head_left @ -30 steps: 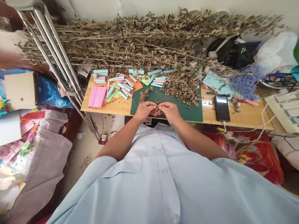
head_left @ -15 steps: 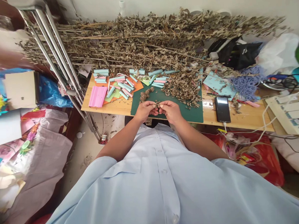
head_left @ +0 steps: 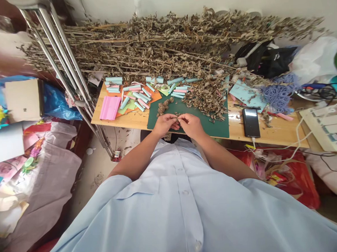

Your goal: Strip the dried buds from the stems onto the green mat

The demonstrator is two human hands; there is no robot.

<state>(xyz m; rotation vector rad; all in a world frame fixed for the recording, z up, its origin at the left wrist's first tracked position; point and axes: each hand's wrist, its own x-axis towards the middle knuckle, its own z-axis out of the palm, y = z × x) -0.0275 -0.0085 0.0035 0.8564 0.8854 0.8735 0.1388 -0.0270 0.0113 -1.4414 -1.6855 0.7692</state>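
My left hand (head_left: 163, 124) and my right hand (head_left: 191, 124) meet fingertip to fingertip over the near edge of a dark green cutting mat (head_left: 218, 125). Both pinch a small piece of dried leaf (head_left: 177, 118) between thumbs and fingers. Just beyond the hands, a small clump of dried leaf bits (head_left: 164, 105) lies on the mat. A bigger heap of loose dried leaves (head_left: 205, 97) spreads over the mat's right part.
Long dried leafy stalks (head_left: 164, 47) fill the back of the wooden table (head_left: 123, 121). Rolled blue and pink paper tubes (head_left: 138, 93) and a pink sheet (head_left: 110, 108) lie left. A phone (head_left: 250, 122) charges at right, near a power strip (head_left: 323, 127). Metal crutches (head_left: 66, 71) lean at left.
The fingers have shifted slightly on the leaf piece; the hands stay in the same spot over the mat's edge.
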